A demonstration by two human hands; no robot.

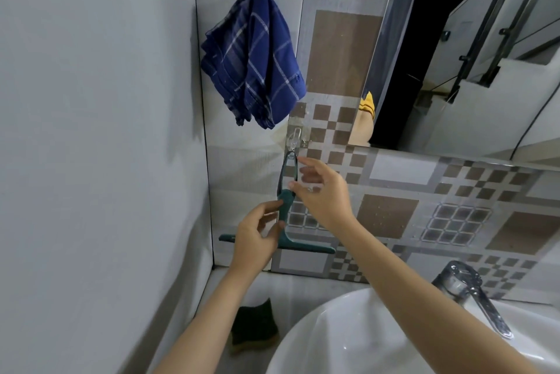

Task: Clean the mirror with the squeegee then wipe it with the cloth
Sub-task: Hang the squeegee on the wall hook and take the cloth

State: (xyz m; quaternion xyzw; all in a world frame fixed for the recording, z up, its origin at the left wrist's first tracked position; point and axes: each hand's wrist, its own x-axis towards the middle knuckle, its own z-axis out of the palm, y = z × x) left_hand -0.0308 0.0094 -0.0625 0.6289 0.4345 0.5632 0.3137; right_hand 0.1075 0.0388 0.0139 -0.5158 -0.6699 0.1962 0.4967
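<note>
Head view, inventory as I see it from my station. Item one: teal plastic squeegee (286, 216) with a looped handle, hanging upright against the patterned grey-and-brown tiled wall (394, 210), its loop caught on a small clear wall hook (293, 139), blade lowest and level. Item two: left hand (257, 240), thumb and fingers pinched on the squeegee's neck just above the blade. Item three: right hand (324, 192), fingers loosely spread, fingertips touching the handle loop; I cannot tell whether it actually grips. Item four: dark blue checked cloth (253, 60), bunched and hanging on the wall above and left of the squeegee, untouched. Item five: frameless wall mirror (454, 70), upper right, well apart from both hands. Item six: white ceramic basin (333, 340) with a chrome lever tap (472, 292), lower right. Item seven: dark green scouring pad (254, 325) on the pale ledge beside the basin.
</note>
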